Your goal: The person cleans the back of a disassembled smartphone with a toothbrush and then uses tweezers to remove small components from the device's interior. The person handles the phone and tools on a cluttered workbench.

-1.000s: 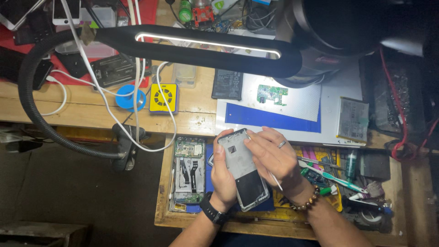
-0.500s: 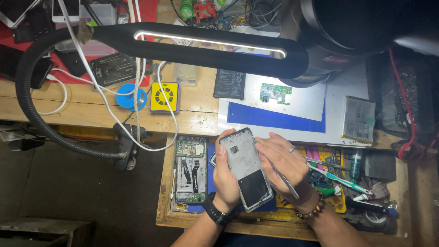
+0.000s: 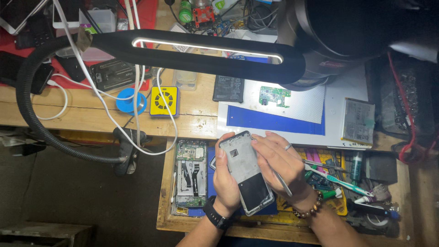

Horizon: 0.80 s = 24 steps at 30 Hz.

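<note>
My left hand (image 3: 227, 183) grips an opened phone frame (image 3: 246, 170), grey inside with a dark lower part, held tilted over the wooden drawer tray (image 3: 165, 215). My right hand (image 3: 279, 167) rests its fingers on the frame's upper right edge and holds thin metal tweezers (image 3: 282, 181) that run down past the palm. The left wrist carries a black watch, the right wrist a brown bead bracelet, and a ring shows on a right finger. Just left of the hands lies a second opened phone (image 3: 191, 173) with its boards and flex cables showing.
A black ring lamp (image 3: 201, 48) on a flexible neck spans the bench. Under it lie a green circuit board (image 3: 274, 96) on a white and blue mat, two flat batteries (image 3: 359, 121), a yellow fan box (image 3: 164, 100) and white cables. A toothbrush (image 3: 338, 179) and tools fill the tray's right side.
The two hands and the phone frame hold almost the same place. My right hand's fingers have shifted slightly along the frame's upper right edge, with the tweezers still in it.
</note>
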Available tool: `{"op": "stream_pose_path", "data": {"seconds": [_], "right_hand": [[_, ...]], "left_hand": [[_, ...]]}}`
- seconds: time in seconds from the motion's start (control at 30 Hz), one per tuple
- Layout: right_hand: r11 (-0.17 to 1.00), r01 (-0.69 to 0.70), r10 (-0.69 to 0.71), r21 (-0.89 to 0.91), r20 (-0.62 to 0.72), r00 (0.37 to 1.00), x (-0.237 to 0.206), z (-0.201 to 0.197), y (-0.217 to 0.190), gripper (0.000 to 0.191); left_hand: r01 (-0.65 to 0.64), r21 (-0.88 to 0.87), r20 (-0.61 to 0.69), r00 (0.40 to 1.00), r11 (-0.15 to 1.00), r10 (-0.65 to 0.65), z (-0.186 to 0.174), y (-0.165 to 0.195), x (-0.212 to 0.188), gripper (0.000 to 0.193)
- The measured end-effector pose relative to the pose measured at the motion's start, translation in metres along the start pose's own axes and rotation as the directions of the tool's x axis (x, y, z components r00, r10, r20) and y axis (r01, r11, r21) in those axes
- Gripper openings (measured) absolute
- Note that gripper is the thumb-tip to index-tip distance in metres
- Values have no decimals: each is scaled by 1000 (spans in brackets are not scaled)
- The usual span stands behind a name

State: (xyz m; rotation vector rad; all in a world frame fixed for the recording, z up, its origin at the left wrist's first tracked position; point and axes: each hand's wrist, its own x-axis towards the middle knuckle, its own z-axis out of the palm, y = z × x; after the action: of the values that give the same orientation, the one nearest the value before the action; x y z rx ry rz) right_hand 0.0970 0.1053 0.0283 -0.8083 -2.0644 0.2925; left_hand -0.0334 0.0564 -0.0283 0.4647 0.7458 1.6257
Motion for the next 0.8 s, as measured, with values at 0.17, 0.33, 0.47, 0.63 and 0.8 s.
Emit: {"op": "stream_pose_path", "data": {"seconds": [0.17,0.33,0.47,0.63,0.8], "right_hand": [[1000,12,-12,-4,13,1000,0,-4,-3,29],[1000,22,-21,-22,24,999,1,-4,-1,32],[999,48,-49,13,28,998,2,-2,2,34],[998,53,-54,34,20,998,2,-1,4,34],[996,39,-40,75,4,999,1,0,8,30]], "left_hand": [[2,-7,-2,1000,1000,-2,-1,0,0,46],[-10,11,5,1000,1000,10,-1,-1,0,47],[-16,22,7,1000,1000,16,0,-1,1,47],[11,2,13,1000,1000,-11,-1,2,0,47],[22,2,15,1000,1000,-22,0,2,1,48]]}}
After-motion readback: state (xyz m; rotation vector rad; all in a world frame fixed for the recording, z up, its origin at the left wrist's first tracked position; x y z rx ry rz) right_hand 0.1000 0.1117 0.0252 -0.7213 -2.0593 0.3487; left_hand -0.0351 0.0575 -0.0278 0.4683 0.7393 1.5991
